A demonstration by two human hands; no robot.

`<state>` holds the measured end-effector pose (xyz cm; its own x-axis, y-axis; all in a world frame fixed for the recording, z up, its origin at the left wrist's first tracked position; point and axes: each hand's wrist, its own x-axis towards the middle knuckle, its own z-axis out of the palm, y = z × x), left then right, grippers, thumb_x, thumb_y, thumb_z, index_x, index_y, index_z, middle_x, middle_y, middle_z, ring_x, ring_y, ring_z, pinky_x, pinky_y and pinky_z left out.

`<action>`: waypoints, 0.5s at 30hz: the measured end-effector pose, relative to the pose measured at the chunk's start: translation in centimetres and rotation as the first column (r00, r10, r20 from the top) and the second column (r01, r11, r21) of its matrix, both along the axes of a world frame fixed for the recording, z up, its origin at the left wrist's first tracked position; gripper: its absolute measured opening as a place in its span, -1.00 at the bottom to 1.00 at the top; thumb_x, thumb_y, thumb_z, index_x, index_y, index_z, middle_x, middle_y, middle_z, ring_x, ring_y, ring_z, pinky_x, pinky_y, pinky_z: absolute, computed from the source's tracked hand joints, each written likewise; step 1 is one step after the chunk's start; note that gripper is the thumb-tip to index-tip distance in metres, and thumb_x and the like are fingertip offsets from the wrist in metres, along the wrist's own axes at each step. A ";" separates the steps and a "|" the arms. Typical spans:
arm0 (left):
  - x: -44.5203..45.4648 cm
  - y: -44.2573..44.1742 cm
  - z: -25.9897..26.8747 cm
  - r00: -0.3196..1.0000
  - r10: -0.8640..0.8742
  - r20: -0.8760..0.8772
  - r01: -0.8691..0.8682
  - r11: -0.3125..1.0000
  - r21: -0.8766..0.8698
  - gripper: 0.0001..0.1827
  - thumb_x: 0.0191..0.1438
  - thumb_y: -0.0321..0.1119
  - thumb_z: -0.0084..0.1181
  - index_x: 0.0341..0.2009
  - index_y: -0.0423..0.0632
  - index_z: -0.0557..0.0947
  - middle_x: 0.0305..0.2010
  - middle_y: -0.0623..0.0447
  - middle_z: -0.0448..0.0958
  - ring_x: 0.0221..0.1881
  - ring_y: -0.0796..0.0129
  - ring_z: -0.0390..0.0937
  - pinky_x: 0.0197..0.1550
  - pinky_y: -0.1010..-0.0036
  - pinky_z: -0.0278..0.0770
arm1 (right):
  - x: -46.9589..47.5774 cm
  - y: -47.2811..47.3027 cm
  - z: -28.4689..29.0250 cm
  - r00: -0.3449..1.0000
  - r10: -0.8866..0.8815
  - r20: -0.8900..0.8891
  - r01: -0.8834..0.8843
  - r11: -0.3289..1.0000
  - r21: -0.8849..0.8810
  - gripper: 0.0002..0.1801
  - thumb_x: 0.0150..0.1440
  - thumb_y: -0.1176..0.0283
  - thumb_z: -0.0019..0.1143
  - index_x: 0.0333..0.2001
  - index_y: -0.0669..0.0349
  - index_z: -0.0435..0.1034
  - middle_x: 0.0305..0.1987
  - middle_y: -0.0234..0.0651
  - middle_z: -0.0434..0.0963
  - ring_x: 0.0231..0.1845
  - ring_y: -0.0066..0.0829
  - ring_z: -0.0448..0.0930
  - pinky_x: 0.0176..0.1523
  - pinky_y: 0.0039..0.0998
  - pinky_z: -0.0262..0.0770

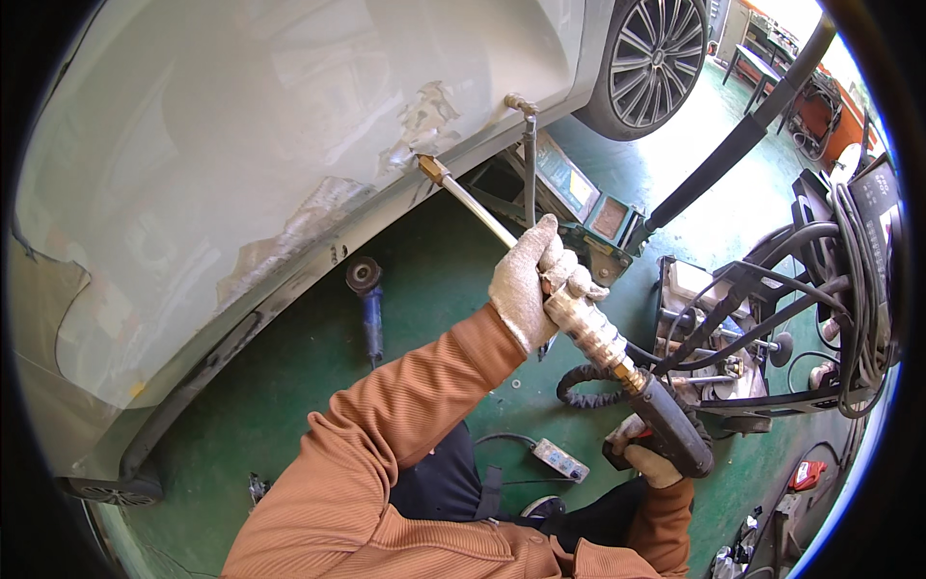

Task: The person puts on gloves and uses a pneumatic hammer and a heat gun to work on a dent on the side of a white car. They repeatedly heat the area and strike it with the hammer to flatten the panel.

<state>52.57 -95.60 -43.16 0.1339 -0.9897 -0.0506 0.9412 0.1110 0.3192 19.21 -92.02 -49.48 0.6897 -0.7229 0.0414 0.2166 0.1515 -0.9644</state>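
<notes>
My gloved left hand (532, 282) is closed around the slide hammer's shaft, at the upper end of its taped weight (587, 326). My right hand (647, 456), gloved too, holds the black pistol-type handle of this slide hammer dent puller (662, 420); the sleeve and handle partly hide its fingers. The puller's brass tip (432, 170) meets the lower edge of a pale car door panel (289, 108), beside a patch ground to bare metal (430, 116). To the right, a metal fitting (522, 105) is fixed to the panel's lower edge, with a grey rod or cable hanging from it.
A blue angle grinder (370, 311) lies on the green floor. Under the sill stands a floor jack (608, 224) with a long black handle. At right is a spot-welder cart (767, 391) with looped cables. A power strip (561, 460) lies near my knees.
</notes>
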 end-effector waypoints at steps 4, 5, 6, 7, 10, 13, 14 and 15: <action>-0.1 0.4 0.6 0.999 0.010 -0.046 -0.009 1.000 0.020 -0.39 0.54 0.05 -0.09 -0.63 0.21 0.22 -0.73 0.22 0.09 -0.62 0.30 0.24 -0.19 0.10 0.59 | 0.2 0.3 1.0 0.998 -0.001 -0.070 -0.001 1.000 -0.023 -0.54 0.02 0.73 0.16 0.05 0.27 0.48 -0.25 -0.15 0.63 -0.23 -0.23 0.68 0.04 -0.10 0.70; 0.0 0.3 0.7 0.999 0.029 -0.043 -0.027 0.999 0.038 -0.38 0.53 0.05 -0.09 -0.64 0.21 0.22 -0.73 0.22 0.10 -0.63 0.30 0.24 -0.20 0.10 0.59 | 0.2 0.4 1.1 0.996 -0.014 -0.086 0.012 1.000 -0.017 -0.54 0.02 0.74 0.15 0.05 0.27 0.48 -0.25 -0.15 0.63 -0.23 -0.23 0.68 0.04 -0.10 0.70; 0.0 0.3 1.0 0.998 0.046 -0.042 -0.044 0.997 0.056 -0.38 0.53 0.05 -0.08 -0.64 0.21 0.22 -0.73 0.21 0.11 -0.64 0.29 0.24 -0.21 0.10 0.58 | 0.1 0.5 1.2 0.994 -0.028 -0.104 0.027 1.000 -0.012 -0.53 0.02 0.74 0.15 0.06 0.27 0.48 -0.25 -0.15 0.63 -0.23 -0.23 0.68 0.04 -0.10 0.70; 0.2 0.2 1.4 0.997 0.064 -0.041 -0.060 0.995 0.074 -0.38 0.53 0.05 -0.07 -0.64 0.21 0.23 -0.73 0.21 0.12 -0.65 0.29 0.23 -0.22 0.11 0.58 | 0.0 0.7 1.3 0.996 -0.023 -0.088 0.025 0.999 0.021 -0.53 0.02 0.73 0.19 0.07 0.29 0.48 -0.22 -0.15 0.64 -0.20 -0.24 0.69 0.03 -0.15 0.69; 3.2 0.2 2.8 0.985 0.154 0.076 -0.161 0.983 0.088 -0.38 0.49 0.10 -0.06 -0.66 0.19 0.30 -0.74 0.12 0.28 -0.63 0.18 0.44 -0.25 0.08 0.66 | -0.1 1.1 1.7 0.998 -0.020 -0.057 0.025 0.996 0.086 -0.49 0.02 0.72 0.27 0.11 0.35 0.48 -0.18 -0.16 0.66 -0.16 -0.28 0.70 0.01 -0.27 0.68; -0.3 0.7 2.2 0.941 0.260 0.215 -0.313 0.911 0.269 -0.41 0.47 0.07 0.00 -0.64 0.19 0.32 -0.74 0.14 0.25 -0.61 0.16 0.46 -0.30 0.07 0.66 | -0.3 1.4 1.5 0.997 -0.009 -0.074 0.011 0.999 0.038 -0.49 0.02 0.72 0.22 0.11 0.35 0.46 -0.22 -0.17 0.64 -0.20 -0.27 0.69 0.03 -0.21 0.68; -1.4 1.0 1.1 0.957 0.224 0.185 -0.267 0.930 0.252 -0.42 0.46 0.06 0.02 -0.63 0.19 0.32 -0.73 0.14 0.26 -0.61 0.17 0.46 -0.32 0.07 0.66 | -0.2 1.3 1.3 0.996 0.016 -0.093 -0.017 1.000 -0.011 -0.52 0.03 0.70 0.18 0.09 0.33 0.46 -0.24 -0.17 0.63 -0.22 -0.25 0.68 0.05 -0.13 0.69; -1.4 1.1 0.6 0.978 0.207 0.024 -0.206 0.948 0.242 -0.43 0.46 0.06 0.03 -0.62 0.18 0.34 -0.72 0.13 0.27 -0.59 0.17 0.48 -0.32 0.05 0.66 | -0.2 1.4 1.4 0.995 0.033 -0.091 -0.036 0.999 -0.031 -0.54 0.04 0.70 0.16 0.08 0.32 0.46 -0.26 -0.17 0.63 -0.23 -0.24 0.67 0.07 -0.09 0.69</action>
